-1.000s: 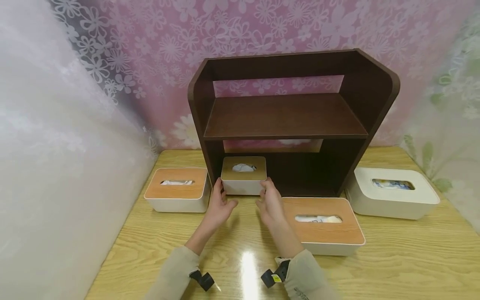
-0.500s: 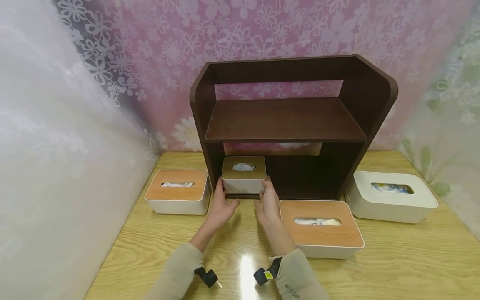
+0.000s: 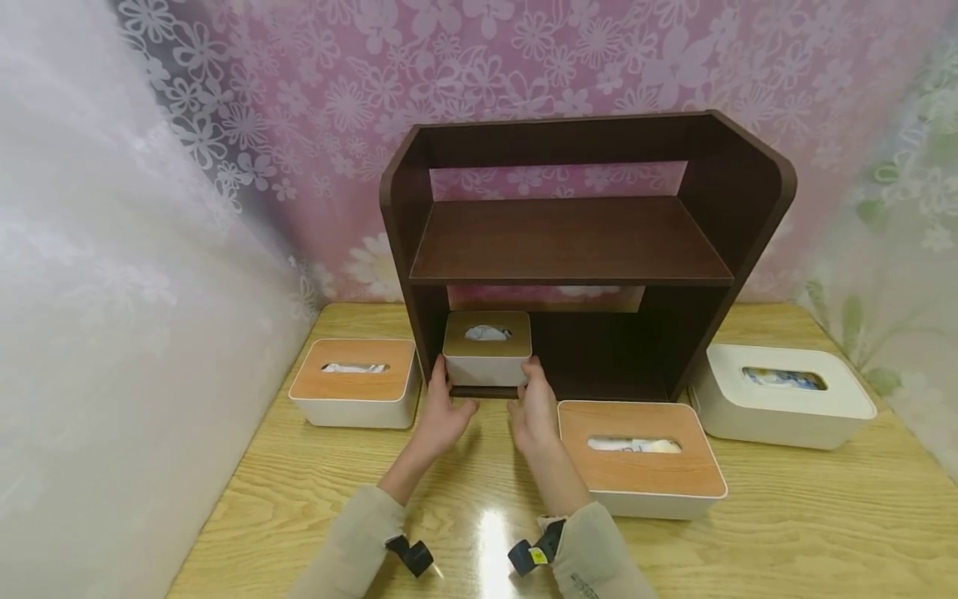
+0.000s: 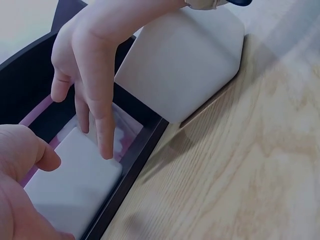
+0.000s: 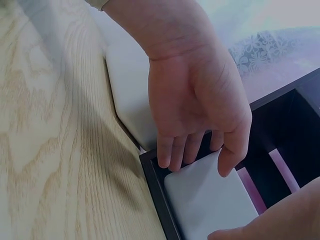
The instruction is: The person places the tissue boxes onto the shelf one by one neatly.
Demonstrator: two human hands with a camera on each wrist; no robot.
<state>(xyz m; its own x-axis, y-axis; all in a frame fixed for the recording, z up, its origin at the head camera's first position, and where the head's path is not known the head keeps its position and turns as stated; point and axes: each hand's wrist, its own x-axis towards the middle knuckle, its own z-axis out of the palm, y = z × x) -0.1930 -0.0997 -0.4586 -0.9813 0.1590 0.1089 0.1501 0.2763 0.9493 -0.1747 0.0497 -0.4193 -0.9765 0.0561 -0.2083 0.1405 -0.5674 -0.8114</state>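
Observation:
A small white tissue box (image 3: pixel 488 372) with a brown wood-look lid sits at the left of the dark shelf's lower tier, white tissue showing in its slot. My left hand (image 3: pixel 441 418) is at the box's front left corner, fingers extended along that side and thumb held off. At the opposite corner is my right hand (image 3: pixel 535 413), its fingertips right at the side and thumb apart. In the left wrist view, the right hand (image 4: pixel 95 65) reaches down over the white box (image 4: pixel 75 182). The right wrist view has the left hand (image 5: pixel 197 95) with fingers pointing down by the box wall.
The dark brown two-tier shelf (image 3: pixel 569 241) stands on the wooden table (image 3: pixel 299 507). An orange-lidded tissue box (image 3: pixel 355 383) is left of it, a larger one (image 3: pixel 644 466) in front at right, and an all-white one (image 3: pixel 786 399) further right. Patterned curtain hangs behind.
The small tissue box has moved slightly back into the lower tier over the last second, and the shelf's front edge now shows beneath it. Over the last half second hardly anything differs.

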